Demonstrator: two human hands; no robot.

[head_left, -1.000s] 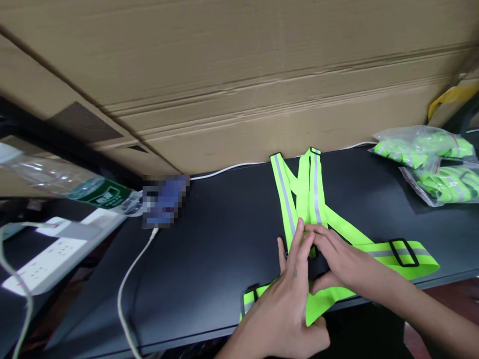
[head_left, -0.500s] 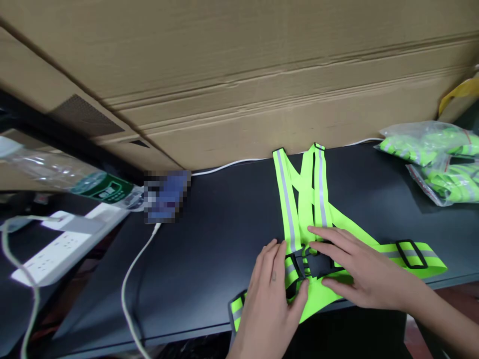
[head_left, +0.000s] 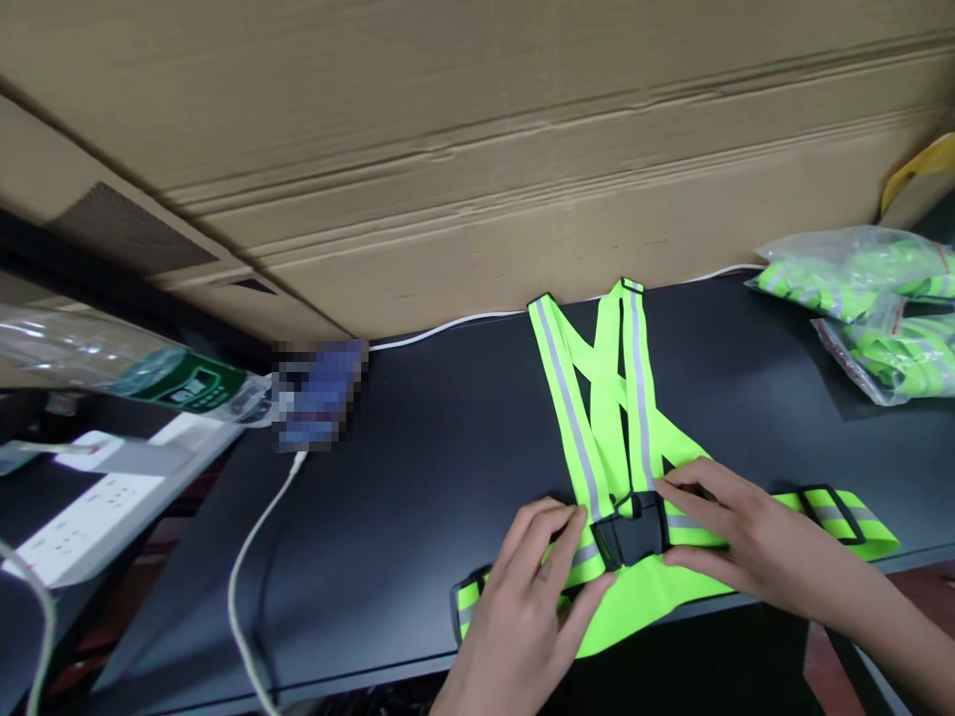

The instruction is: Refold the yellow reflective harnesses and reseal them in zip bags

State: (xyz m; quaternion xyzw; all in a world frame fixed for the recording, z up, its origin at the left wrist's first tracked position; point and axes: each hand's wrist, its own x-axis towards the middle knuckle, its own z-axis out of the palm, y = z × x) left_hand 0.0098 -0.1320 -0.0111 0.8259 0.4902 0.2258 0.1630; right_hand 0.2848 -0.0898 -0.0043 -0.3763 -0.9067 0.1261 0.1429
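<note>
The left hand point(head_left: 526, 607) pinches the neon reflective vest point(head_left: 616, 398) beside its black plastic buckle point(head_left: 631, 529); the right hand point(head_left: 753, 537) grips the buckle's other side. The vest lies flat, lower right on the black desk point(head_left: 418, 497).

Both bare hands are in front of the body, low in the view, palms down and turned toward each other, with a narrow gap between the fingertips. The left hand point(head_left: 522, 617) rises from the bottom edge, its wrist cut off by the frame. Its four fingers point(head_left: 548, 527) curve forward and to the right, slightly spread, while the thumb point(head_left: 589, 603) angles out below them. The right hand point(head_left: 738, 537) comes in from the lower right, with the bare right forearm point(head_left: 887, 617) stretching diagonally out of view. Its fingers point(head_left: 693, 482) reach left, gently bent, and its thumb point(head_left: 690, 562) lies apart beneath them, the hand's span opened wide.
</note>
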